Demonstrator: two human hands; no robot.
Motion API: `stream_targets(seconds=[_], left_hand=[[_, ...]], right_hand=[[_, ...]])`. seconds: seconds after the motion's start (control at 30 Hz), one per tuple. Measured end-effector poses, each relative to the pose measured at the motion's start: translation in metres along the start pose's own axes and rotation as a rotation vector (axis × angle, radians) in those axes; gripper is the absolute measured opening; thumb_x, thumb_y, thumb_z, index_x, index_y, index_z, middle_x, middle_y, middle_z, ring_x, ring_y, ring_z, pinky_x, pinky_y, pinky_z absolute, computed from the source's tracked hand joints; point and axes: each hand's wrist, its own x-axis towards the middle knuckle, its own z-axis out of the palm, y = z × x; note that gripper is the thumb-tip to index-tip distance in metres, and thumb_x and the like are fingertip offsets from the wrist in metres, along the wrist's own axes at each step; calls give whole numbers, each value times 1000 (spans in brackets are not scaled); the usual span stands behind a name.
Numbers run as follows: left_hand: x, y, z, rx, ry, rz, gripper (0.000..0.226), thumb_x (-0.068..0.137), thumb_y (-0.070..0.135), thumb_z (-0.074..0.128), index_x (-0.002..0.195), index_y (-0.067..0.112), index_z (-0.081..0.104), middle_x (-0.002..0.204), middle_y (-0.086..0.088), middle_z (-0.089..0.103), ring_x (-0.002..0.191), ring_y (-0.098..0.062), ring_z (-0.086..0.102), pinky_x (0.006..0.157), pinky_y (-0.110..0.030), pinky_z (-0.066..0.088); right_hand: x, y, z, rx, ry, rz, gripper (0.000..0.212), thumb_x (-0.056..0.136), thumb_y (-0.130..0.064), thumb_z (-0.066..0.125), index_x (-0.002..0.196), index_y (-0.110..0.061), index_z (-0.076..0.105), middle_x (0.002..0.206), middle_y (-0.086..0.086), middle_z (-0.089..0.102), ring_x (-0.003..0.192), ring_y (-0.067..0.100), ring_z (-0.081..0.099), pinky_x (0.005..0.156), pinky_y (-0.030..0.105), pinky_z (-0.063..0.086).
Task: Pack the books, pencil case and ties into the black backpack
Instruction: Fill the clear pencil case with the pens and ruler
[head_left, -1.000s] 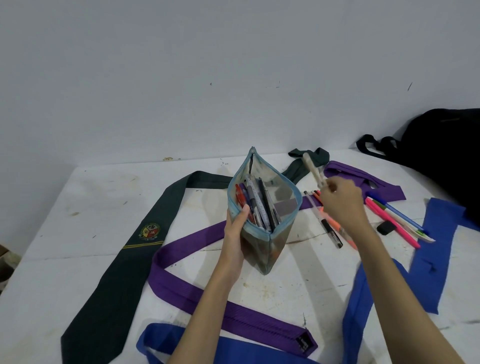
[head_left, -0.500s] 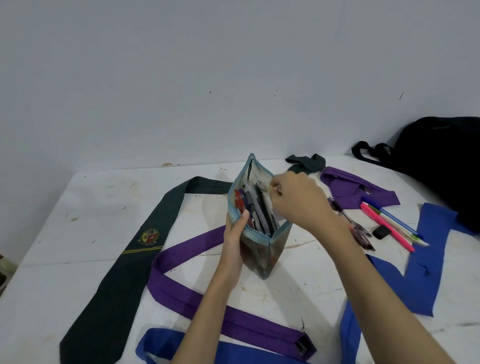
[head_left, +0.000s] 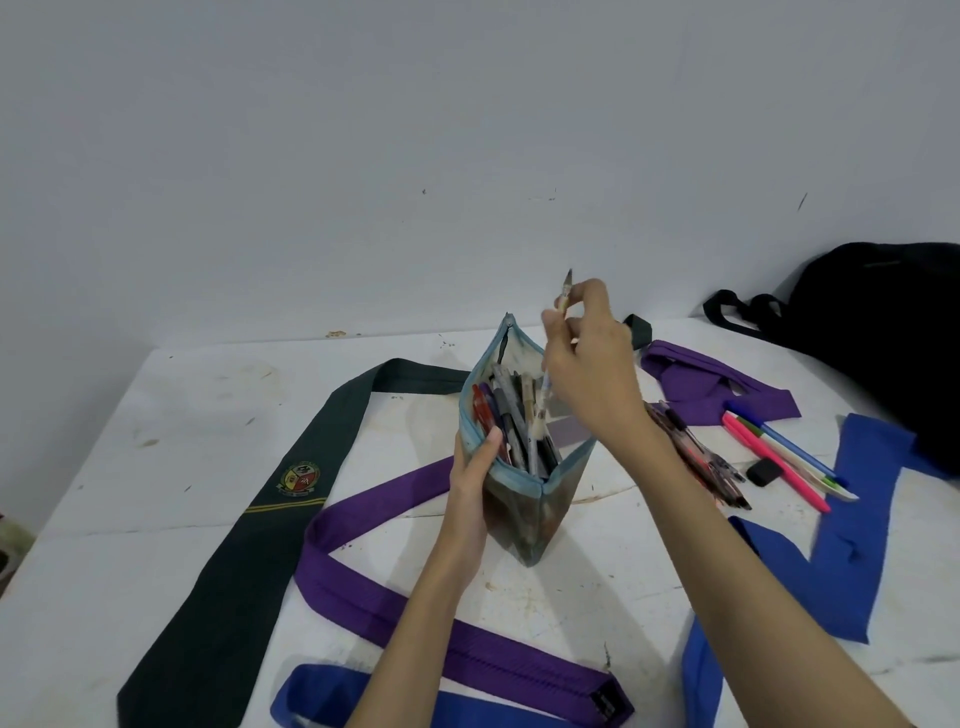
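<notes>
Now, from the head view, the left hand (head_left: 475, 467) holds the open pencil case (head_left: 524, 467) upright at the middle of the counter (head_left: 182, 415). The right hand (head_left: 592, 364) pinches a pen (head_left: 563, 296) above it. Ties lie around; the black backpack (head_left: 893, 332) sits at the far right corner.

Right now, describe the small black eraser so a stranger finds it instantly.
Start at the black backpack at the table's far right, then come toward the blue tie. The eraser lies on bare table left of the pink pen: the only short, black block among long pens.
</notes>
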Motion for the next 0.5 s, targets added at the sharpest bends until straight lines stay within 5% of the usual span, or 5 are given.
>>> stream_targets(seconds=[0.2, 0.37, 0.5], left_hand=[[1, 0, -1, 22, -4, 3, 81, 57, 58, 69, 131, 29, 50, 120, -4, 64, 113, -23, 60, 101, -48, 45], [1, 0, 0, 24, -9, 1, 80, 58, 57, 70, 130, 30, 50, 121, -4, 64, 114, -23, 59, 102, -49, 44], [0, 0, -1, -4, -29, 4, 77, 62, 54, 70, 132, 28, 50, 122, -4, 64, 116, -23, 59, 103, -47, 44]], right_hand=[[-15, 23, 14, -352, -576, 157, 40, 94, -12, 46, 132, -14, 31, 77, 5, 52, 64, 22, 52, 57, 36, 44], [-15, 25, 8, -472, -539, 95, 45, 95, -20, 49, 138, -18, 34, 95, 11, 58, 85, 28, 54, 71, 35, 43], [-9, 33, -8, -341, -361, 37, 40, 89, -21, 59, 129, -23, 53, 89, -4, 62, 84, 18, 53, 81, 33, 47]])
